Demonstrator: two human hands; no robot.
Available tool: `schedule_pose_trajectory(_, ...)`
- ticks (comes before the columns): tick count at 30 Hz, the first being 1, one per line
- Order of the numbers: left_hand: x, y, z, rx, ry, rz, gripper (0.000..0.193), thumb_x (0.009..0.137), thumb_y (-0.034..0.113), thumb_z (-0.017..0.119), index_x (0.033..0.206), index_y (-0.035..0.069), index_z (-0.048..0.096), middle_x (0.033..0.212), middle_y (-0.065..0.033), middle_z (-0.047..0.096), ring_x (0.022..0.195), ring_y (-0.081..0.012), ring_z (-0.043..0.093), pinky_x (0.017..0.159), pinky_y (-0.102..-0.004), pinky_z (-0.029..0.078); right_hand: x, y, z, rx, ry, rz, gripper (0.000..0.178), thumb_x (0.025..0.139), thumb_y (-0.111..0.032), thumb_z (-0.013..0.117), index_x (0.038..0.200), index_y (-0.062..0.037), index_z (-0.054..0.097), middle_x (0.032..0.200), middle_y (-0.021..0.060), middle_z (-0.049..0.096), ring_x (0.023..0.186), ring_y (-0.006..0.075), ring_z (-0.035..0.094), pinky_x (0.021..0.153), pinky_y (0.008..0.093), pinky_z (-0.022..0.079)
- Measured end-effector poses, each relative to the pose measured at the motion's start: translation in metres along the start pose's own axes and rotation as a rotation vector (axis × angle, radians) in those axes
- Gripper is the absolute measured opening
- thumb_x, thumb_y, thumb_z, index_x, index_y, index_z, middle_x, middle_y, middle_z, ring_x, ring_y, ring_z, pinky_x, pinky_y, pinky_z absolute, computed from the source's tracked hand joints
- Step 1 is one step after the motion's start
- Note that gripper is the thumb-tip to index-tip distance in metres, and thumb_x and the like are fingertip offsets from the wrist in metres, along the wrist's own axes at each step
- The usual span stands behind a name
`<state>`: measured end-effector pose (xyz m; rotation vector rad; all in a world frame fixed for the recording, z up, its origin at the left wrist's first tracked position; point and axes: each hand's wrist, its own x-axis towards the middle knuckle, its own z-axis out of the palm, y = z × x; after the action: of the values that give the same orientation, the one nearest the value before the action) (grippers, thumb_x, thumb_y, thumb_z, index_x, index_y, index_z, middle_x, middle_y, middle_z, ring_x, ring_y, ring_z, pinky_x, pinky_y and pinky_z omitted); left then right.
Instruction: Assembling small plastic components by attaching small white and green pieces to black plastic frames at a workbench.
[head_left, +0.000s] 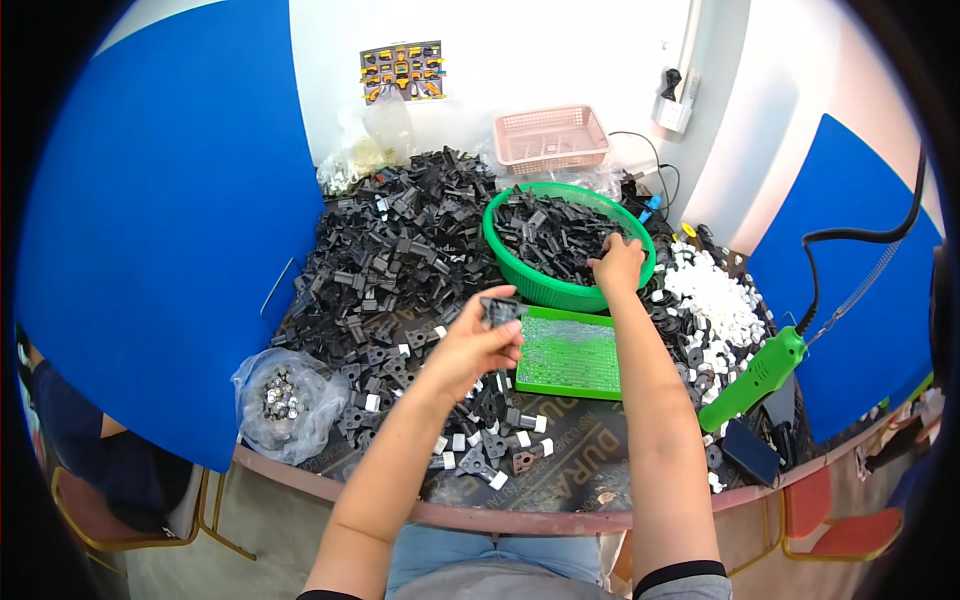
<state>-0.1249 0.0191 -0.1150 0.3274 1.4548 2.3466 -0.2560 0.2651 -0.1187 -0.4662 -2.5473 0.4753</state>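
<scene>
My left hand (475,345) holds a small black plastic part (500,310) up above the table, just left of a flat green tray (570,355). My right hand (618,265) reaches forward into a round green basket (520,280) full of black plastic parts; its fingers are down among the parts, and I cannot tell whether they hold one. Below my left hand lie several black parts with white caps (490,445).
A big heap of black parts (390,250) covers the table's left. White pieces (715,295) pile up at right beside a green power screwdriver (760,375) on a cable. A bag of metal bits (285,400) sits front left, a pink basket (550,138) at back. Blue partitions (170,230) flank the table.
</scene>
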Motion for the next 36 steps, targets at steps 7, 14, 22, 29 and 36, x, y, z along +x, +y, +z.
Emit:
schedule_pose_trajectory(7, -0.010, -0.028, 0.018, -0.361, -0.146, -0.130, 0.030, 0.097, 0.024, 0.042, 0.126, 0.015, 0.040, 0.088, -0.0024, 0.050, 0.076, -0.0124, 0.048, 0.073, -0.0279, 0.043, 0.021, 0.023, 0.018, 0.130, 0.007, 0.021, 0.032, 0.067, -0.017, 0.074, 0.094, -0.0127, 0.058, 0.098, 0.0078, 0.059, 0.099, 0.0312, 0.052, 0.084, 0.0420, 0.043)
schedule_pose_trajectory(14, -0.014, -0.029, 0.003, -0.287, 0.039, -0.083, 0.023, 0.095, 0.018, 0.045, 0.116, 0.008, 0.045, 0.097, -0.0082, 0.056, 0.085, -0.0170, 0.055, 0.076, -0.0336, 0.049, 0.008, 0.008, 0.011, -0.006, -0.020, -0.103, 0.036, 0.070, -0.022, 0.073, 0.105, -0.0156, 0.064, 0.097, 0.0066, 0.064, 0.102, 0.0281, 0.052, 0.089, 0.0401, 0.040)
schedule_pose_trajectory(22, -0.019, -0.023, 0.013, -0.329, 0.029, -0.199, 0.022, 0.092, 0.019, 0.050, 0.110, 0.007, 0.048, 0.089, -0.0053, 0.054, 0.078, -0.0145, 0.052, 0.072, -0.0338, 0.047, 0.013, 0.014, 0.006, 0.052, -0.149, -0.198, 0.027, 0.067, -0.021, 0.076, 0.089, -0.0103, 0.066, 0.091, 0.0071, 0.061, 0.096, 0.0273, 0.055, 0.082, 0.0397, 0.043)
schedule_pose_trajectory(29, -0.017, -0.026, 0.002, -0.335, -0.013, 0.104, 0.033, 0.096, 0.019, 0.041, 0.125, 0.003, 0.042, 0.109, -0.0099, 0.053, 0.101, -0.0192, 0.053, 0.091, -0.0345, 0.042, -0.063, -0.027, -0.045, 1.468, -0.329, 0.132, 0.028, 0.075, -0.009, 0.072, 0.094, -0.0021, 0.053, 0.089, 0.0065, 0.059, 0.082, 0.0197, 0.060, 0.073, 0.0349, 0.052)
schedule_pose_trajectory(36, -0.016, -0.036, 0.016, 0.048, 0.139, 0.305, 0.040, 0.090, 0.004, 0.052, 0.129, 0.000, 0.043, 0.117, -0.0103, 0.055, 0.107, -0.0171, 0.054, 0.093, -0.0316, 0.045, -0.181, -0.018, -0.040, 1.795, -0.716, 0.413, 0.015, 0.082, -0.005, 0.066, 0.095, -0.0056, 0.059, 0.093, 0.0051, 0.063, 0.080, 0.0132, 0.060, 0.074, 0.0247, 0.050)
